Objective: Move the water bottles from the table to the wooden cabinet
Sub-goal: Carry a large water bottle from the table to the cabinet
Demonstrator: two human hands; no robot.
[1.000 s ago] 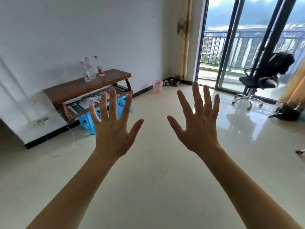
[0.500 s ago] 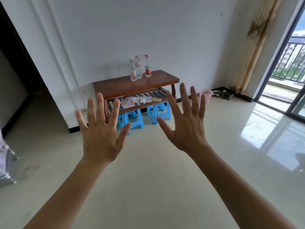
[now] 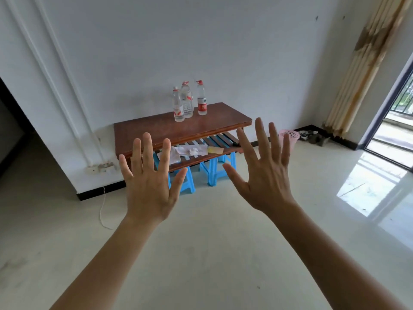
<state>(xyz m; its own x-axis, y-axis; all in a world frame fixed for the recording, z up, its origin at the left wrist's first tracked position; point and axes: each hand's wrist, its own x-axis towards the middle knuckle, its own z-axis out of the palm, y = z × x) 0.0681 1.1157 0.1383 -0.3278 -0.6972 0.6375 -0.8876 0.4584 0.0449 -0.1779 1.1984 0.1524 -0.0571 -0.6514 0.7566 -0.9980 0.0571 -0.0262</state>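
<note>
Three clear water bottles with red caps and red labels stand together on a low brown wooden table (image 3: 156, 128) against the white wall: a left bottle (image 3: 178, 105), a middle bottle (image 3: 186, 100) and a right bottle (image 3: 202, 98). My left hand (image 3: 150, 186) and my right hand (image 3: 262, 175) are raised in front of me, fingers spread and straight, holding nothing. Both hands are well short of the table. No wooden cabinet shows in this view.
Papers lie on the table's slatted lower shelf (image 3: 214, 142), and blue plastic stools (image 3: 212, 171) stand under it. A pink basket (image 3: 290, 136) and shoes (image 3: 312, 136) sit by the curtain (image 3: 362, 63). A white cable (image 3: 101, 209) trails on the pale floor. A dark doorway (image 3: 11, 130) opens at left.
The view has swung left and moved closer to the table, bringing it and the bottles to centre. The office chair and balcony have left the view. Both hands stay raised and spread.
</note>
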